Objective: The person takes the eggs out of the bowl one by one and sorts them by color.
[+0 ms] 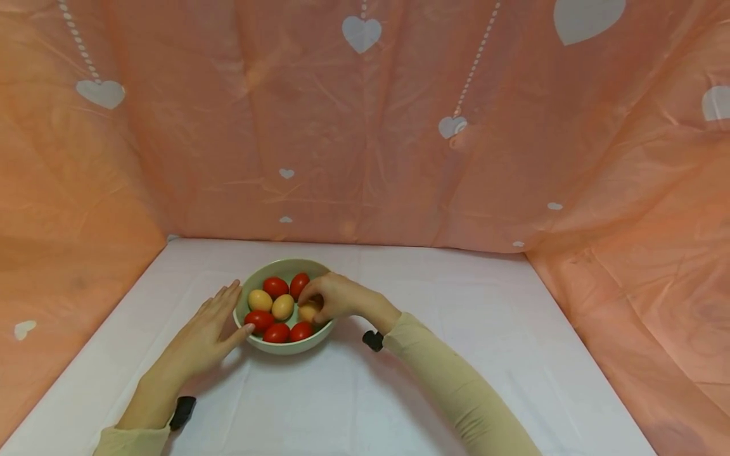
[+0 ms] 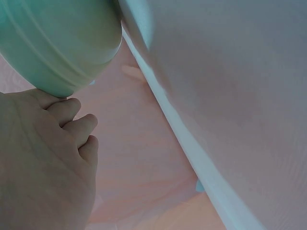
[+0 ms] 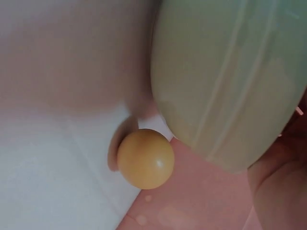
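A pale green bowl (image 1: 285, 348) on the table holds several egg-shaped things, some glossy red and some yellow. My right hand (image 1: 341, 297) reaches over the bowl's right rim, thumb and fingers curled round a yellow egg (image 1: 308, 311) inside. A red egg (image 1: 299, 285) lies just beyond those fingers, and another yellow egg (image 1: 282, 307) sits to their left. On the bowl's left side my left hand (image 1: 208, 332) has its fingers extended along the outer wall, the thumb reaching over the near rim beside a red egg (image 1: 259, 321). The left wrist view shows the fingers against the bowl's outside (image 2: 57, 48).
In the right wrist view a yellow ball-like thing (image 3: 146, 159) rests on the table outside the bowl; the head view does not show it. A white cloth covers the table (image 1: 445, 304). Orange-pink curtains (image 1: 365, 126) with hearts hang behind and at both sides.
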{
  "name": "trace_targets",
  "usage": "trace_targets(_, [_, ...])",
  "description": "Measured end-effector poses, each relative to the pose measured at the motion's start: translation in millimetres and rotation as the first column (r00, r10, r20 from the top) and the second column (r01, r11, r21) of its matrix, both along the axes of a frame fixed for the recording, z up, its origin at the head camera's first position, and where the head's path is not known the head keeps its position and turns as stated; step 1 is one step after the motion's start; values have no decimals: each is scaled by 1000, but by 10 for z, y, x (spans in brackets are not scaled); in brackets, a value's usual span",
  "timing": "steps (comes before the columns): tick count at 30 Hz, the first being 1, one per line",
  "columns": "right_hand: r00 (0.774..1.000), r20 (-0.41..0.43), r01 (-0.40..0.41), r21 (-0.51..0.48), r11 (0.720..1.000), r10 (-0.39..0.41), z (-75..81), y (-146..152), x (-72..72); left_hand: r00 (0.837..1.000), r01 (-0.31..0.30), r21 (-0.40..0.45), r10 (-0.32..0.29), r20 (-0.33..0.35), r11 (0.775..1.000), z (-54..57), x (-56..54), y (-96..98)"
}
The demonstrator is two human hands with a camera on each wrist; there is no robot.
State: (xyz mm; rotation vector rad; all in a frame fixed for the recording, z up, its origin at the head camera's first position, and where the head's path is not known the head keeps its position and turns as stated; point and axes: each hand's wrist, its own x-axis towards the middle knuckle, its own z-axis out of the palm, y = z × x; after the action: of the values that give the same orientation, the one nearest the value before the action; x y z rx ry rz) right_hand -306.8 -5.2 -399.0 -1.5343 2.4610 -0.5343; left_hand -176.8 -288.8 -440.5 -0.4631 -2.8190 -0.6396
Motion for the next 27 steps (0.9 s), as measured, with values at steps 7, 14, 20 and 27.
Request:
trace_targets(7, [999, 30, 33, -127, 991, -30, -71, 26, 15, 1000, -3, 7, 3, 10, 1000, -14, 8, -6])
trace_targets(14, [992, 110, 100, -319, 942, -68, -164, 59, 59, 1000, -1, 12, 1, -2, 1000, -25, 5, -4])
trace_targets(20, [981, 177, 157, -449, 880, -85, -222, 92, 104, 1000, -4, 11, 4, -12, 1000, -8, 10, 2])
trace_targets(27, [975, 201, 194, -601, 775, -88, -250, 149, 141, 999, -6, 14, 6, -36, 1000, -3, 12, 13])
